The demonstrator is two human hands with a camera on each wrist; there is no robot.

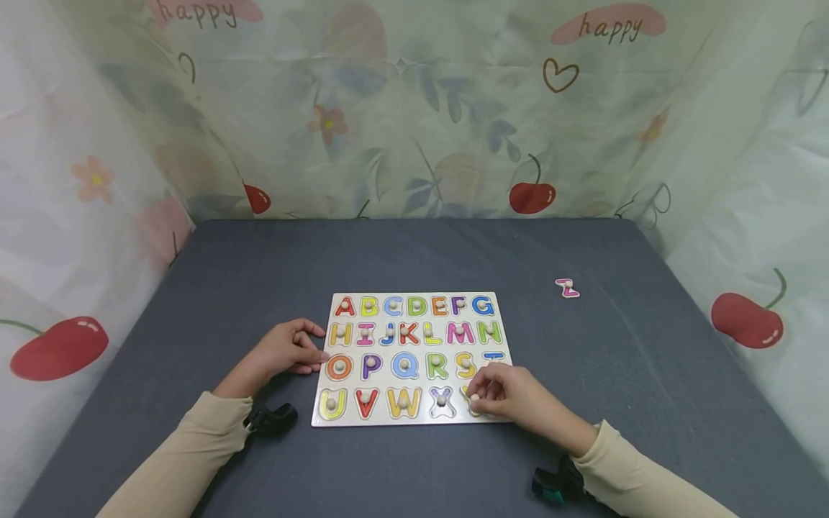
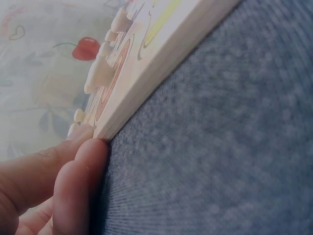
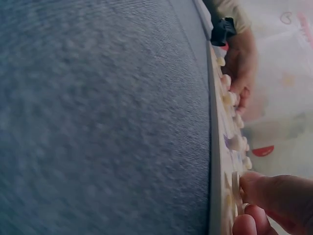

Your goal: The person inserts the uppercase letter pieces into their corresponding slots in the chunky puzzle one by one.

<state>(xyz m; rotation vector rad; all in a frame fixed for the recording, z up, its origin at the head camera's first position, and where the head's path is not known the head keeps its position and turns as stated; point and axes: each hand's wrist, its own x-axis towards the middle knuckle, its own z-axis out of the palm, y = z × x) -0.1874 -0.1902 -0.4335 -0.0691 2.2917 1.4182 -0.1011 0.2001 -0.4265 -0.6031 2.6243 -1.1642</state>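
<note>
A white letter puzzle board [image 1: 414, 421] lies flat on the table, with knobbed coloured letters sitting in rows. At its left edge is my left hand [image 1: 288, 349]; the thumb [image 2: 78, 139] rests on the rim and the index finger lies against the side, pinching the edge. My right hand [image 1: 512, 396] is over the board's lower right corner. Between its thumb and fingers it pinches the knob of the yellow Y piece [image 1: 465, 393], partly hidden by the fingers. In the right wrist view, the thin edge of this piece [image 3: 235, 188] stands tilted above the board.
A pink Z piece [image 1: 568, 288] lies on the dark grey tablecloth [image 1: 615, 345], to the right beyond the board. Fabric curtains [image 1: 414, 144] printed with cherries and leaves enclose the table at the back and sides. Each wrist carries a black device [image 1: 272, 419].
</note>
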